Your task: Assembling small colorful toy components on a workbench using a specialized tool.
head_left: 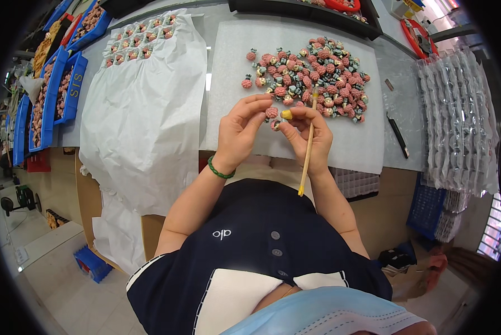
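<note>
My left hand [240,129], with a green bead bracelet at the wrist, pinches a small pink knobbly-headed figurine [271,113] between thumb and fingers. Close beside it, my right hand [313,137] has its thumb and index finger brought together at a small pink-and-white piece [275,125]; whether this joins the figurine I cannot tell. A yellow cot [286,114] covers the right index fingertip. Lying across the right hand is a thin wooden stick [307,151] with yellowish ends. Just beyond both hands spreads a heap of similar pink figurines [331,78] on a white foam sheet [228,72].
On the left, white paper [138,123] partly covers a tray of figurines [147,39]. Blue bins [69,89] stand farther left. Black-handled tweezers [397,135] lie right of the foam, near stacked clear plastic trays [457,117]. A black tray [300,17] borders the far side.
</note>
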{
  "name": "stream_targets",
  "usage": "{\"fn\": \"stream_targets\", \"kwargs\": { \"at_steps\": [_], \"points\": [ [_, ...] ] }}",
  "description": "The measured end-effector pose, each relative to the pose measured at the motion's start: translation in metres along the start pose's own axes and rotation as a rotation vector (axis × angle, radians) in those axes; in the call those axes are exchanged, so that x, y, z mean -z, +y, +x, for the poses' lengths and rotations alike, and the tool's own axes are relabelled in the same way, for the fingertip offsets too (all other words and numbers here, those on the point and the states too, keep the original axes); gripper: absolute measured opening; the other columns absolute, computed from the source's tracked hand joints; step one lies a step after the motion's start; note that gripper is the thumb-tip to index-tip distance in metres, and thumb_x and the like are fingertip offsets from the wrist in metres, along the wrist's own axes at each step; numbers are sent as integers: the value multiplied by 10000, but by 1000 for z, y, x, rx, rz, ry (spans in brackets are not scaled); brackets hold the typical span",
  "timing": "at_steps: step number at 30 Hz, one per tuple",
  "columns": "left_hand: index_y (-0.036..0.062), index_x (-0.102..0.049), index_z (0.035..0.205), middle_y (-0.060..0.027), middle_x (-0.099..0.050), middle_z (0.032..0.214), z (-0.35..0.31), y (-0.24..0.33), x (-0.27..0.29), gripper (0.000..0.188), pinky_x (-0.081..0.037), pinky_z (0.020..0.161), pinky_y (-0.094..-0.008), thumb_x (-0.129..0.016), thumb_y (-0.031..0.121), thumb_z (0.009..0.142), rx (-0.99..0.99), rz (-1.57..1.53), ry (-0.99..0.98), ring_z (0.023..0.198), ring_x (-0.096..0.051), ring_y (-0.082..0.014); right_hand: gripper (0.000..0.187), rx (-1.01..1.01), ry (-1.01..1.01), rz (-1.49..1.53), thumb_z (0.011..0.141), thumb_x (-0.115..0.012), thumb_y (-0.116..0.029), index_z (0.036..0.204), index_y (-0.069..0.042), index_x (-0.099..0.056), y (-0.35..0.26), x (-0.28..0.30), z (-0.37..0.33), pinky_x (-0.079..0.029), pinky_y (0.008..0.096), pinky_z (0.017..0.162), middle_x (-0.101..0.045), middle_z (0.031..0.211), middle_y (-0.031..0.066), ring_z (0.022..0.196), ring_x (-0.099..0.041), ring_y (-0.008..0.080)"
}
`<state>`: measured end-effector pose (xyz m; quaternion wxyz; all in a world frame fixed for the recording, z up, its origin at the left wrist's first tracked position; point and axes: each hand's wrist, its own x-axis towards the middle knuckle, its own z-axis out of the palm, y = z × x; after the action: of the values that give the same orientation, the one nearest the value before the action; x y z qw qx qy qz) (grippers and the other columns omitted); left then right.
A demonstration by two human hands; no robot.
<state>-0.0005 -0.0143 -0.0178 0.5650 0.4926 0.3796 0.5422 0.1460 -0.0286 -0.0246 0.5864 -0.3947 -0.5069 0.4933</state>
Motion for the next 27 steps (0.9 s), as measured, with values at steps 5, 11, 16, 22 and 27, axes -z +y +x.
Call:
{"fn": "stream_targets", "kwargs": {
  "at_steps": [5,11,16,22,27],
  "points": [
    [-35,-556,1056,-113,-542,1058,-2,4,5,256,-438,823,-250,-503,-47,806,-22,111,-34,955,-535,-153,294,-19,59,16,745,-603,84,1007,34,-477,1,-11,6,-505,269,736,-554,923,104,826,-578,154],
    [-23,-528,1115,-112,-547,1081,-19,27,8,391,-454,843,-270,-606,-57,733,-65,236,-40,983,-542,-168,266,-94,141,117,757,-594,79,993,25,-486,-12,-33,-5,-471,217,719,-557,912,83,803,-565,121],
    [-9,-543,1095,-101,-574,1024,-20,60,25,385,-480,778,-248,-632,-17,720,-135,507,-82,881,-568,-137,183,-16,83,43,835,-548,-37,1003,20,-504,-23,-40,-17,-445,216,707,-566,918,67,782,-543,100],
    [-22,-560,1022,-120,-615,770,69,97,120,332,-479,645,-282,-614,68,707,-389,889,256,640,-599,-195,165,226,21,-388,822,-563,-30,977,13,-526,-19,-37,-21,-455,232,719,-581,918,83,795,-563,128],
    [-25,-537,732,-171,-604,725,122,80,186,180,-448,641,-405,-600,142,705,-207,1353,429,682,-575,-343,147,184,-6,-415,799,-584,-22,936,15,-546,-23,-29,-13,-464,239,714,-601,871,88,796,-577,135]
  ]
}}
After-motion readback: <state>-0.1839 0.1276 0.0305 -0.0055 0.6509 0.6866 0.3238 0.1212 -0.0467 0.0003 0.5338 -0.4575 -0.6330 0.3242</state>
